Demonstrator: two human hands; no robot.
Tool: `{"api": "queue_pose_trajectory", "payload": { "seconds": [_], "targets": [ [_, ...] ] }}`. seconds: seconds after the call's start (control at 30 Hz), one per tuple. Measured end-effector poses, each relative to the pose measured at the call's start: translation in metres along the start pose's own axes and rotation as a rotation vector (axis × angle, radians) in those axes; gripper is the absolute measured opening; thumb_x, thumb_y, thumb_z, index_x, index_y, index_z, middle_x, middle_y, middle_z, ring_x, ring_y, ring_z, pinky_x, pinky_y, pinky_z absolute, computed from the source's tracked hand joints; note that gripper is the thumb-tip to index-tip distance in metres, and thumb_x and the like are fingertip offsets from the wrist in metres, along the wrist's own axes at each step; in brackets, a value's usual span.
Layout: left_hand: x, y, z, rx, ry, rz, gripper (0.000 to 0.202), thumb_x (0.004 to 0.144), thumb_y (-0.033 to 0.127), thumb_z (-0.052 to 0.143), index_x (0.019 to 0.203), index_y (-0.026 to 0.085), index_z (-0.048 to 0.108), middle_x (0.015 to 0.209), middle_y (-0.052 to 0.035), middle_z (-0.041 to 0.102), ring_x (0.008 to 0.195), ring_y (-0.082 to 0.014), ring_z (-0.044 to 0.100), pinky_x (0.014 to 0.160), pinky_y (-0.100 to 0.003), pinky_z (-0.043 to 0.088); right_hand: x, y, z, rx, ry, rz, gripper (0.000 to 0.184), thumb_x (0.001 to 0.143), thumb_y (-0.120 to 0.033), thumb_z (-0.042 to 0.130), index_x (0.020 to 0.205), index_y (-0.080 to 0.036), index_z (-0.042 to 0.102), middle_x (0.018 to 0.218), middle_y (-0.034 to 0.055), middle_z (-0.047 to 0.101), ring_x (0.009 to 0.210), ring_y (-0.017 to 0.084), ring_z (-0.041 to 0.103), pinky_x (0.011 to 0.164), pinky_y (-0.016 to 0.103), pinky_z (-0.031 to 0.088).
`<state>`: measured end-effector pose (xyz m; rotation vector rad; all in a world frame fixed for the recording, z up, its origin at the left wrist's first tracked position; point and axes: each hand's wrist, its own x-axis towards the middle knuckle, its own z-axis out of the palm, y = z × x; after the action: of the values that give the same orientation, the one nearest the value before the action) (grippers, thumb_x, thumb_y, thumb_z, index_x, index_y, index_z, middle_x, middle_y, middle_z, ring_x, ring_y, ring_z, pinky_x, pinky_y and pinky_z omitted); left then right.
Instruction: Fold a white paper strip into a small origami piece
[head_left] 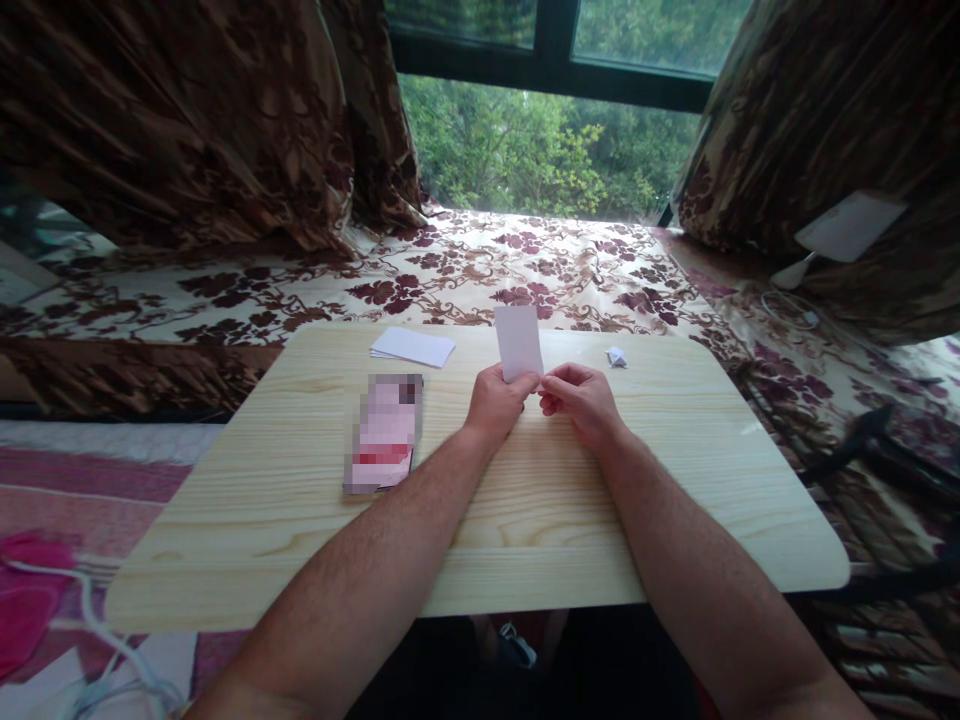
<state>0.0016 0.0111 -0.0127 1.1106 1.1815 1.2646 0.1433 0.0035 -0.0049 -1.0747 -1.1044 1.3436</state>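
Note:
A small white sheet of paper (519,340) stands upright above the table, its lower edge between the thumb and fingers of my left hand (496,405). My right hand (581,400) is closed in a pinch at the sheet's lower right corner. To the left lies a stack of white paper sheets (412,347). A small folded white paper piece (616,357) rests at the far right of the table. Nearer me on the left is a phone-like object (382,433), pink and partly blurred out.
The light wooden table (555,560) has rounded corners. Beyond it, a flowered cloth (517,260) covers a ledge below the window. A white lamp (851,228) stands at right beside a curtain. At lower left are a white cable (97,610) and a pink item (30,600).

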Motion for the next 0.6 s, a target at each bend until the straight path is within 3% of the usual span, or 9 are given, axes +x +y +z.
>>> {"api": "queue_pose_trajectory", "payload": {
  "seconds": [0.27, 0.43, 0.6],
  "targets": [
    [0.0017, 0.0032, -0.0019, 0.03, -0.022, -0.011, 0.02, 0.064, 0.032, 0.073, 0.063, 0.015, 0.061, 0.053, 0.0017, 0.054, 0.05, -0.0103, 0.047, 0.048, -0.022, 0.033, -0.0004, -0.0011, -0.0009, 0.003, -0.025, -0.013, 0.017, 0.07, -0.03, 0.078, 0.067, -0.017, 0.067, 0.056, -0.0008, 0.066, 0.046, 0.01, 0.057, 0.046, 0.023, 0.049],
    [0.0021, 0.0011, -0.0023, 0.013, -0.066, -0.018, 0.019, 0.065, 0.031, 0.072, 0.065, 0.015, 0.062, 0.053, 0.0024, 0.053, 0.047, -0.0087, 0.043, 0.046, -0.022, 0.032, 0.0043, -0.0003, -0.0055, 0.023, 0.081, -0.038, 0.018, 0.069, -0.03, 0.078, 0.067, -0.017, 0.066, 0.058, -0.0014, 0.066, 0.043, 0.009, 0.054, 0.041, 0.021, 0.045],
    [0.0027, -0.0014, -0.0025, -0.011, -0.027, -0.053, 0.022, 0.066, 0.033, 0.072, 0.067, 0.016, 0.059, 0.054, 0.0031, 0.051, 0.044, -0.0076, 0.039, 0.042, -0.022, 0.027, 0.0081, -0.0005, -0.0087, 0.006, 0.14, -0.026, 0.023, 0.069, -0.033, 0.08, 0.065, -0.016, 0.064, 0.054, -0.0021, 0.061, 0.039, 0.008, 0.05, 0.036, 0.021, 0.044]
  ]
}}
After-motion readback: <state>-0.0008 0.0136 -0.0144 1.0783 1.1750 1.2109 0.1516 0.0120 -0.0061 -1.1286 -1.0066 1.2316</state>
